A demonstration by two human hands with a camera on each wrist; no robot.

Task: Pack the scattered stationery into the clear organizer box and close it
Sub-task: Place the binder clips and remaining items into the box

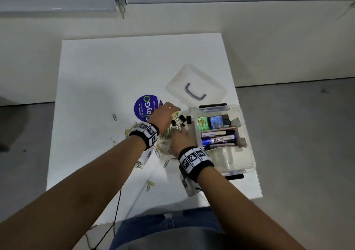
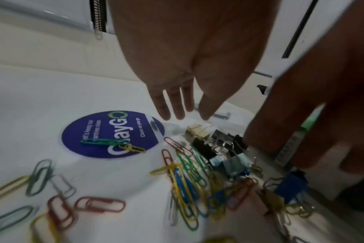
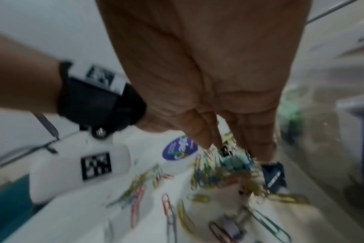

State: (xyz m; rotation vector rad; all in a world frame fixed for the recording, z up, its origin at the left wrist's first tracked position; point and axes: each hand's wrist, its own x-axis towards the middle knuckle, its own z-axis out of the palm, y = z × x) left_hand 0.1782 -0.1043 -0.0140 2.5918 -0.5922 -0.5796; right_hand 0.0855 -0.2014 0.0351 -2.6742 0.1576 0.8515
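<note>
Box (image 1: 247, 153): clear, open, at the counter's right edge, its near end close to the near right corner. Far section holds small packs, one green (image 1: 202, 123), one blue (image 1: 217, 122); middle section holds markers (image 1: 219, 139), print on them too small to read; near section shows only clear plastic.

Lid (image 1: 196, 87): clear, dark handle, lying off the box on the counter just beyond it, toward the right edge.

Binder clips (image 2: 218, 148): black, cream and pale blue, heaped just left of the box wall, between both hands.

Paper clips (image 2: 185, 177): red, green, yellow, blue, piled against the binder clips and scattered toward the counter's middle and near edge; one lone clip (image 1: 114, 117) lies further left, another (image 1: 150, 185) nearer the front edge.

Left hand (image 1: 163, 115): fingers (image 2: 172, 105) straight, held above the far side of the heap, grasping nothing.

Right hand (image 1: 180, 138): fingers (image 3: 258, 144) straight and pointed down into the heap beside the box; blur hides whether they pinch a clip, so its state cannot be told.

Sticker (image 1: 148, 107): round, purple, on the counter's middle, partly under the left hand; reads "ayGO", smaller lines blurred. A green clip and a yellow clip lie on it.

Open room: far half and left side of the counter are bare white.
</note>
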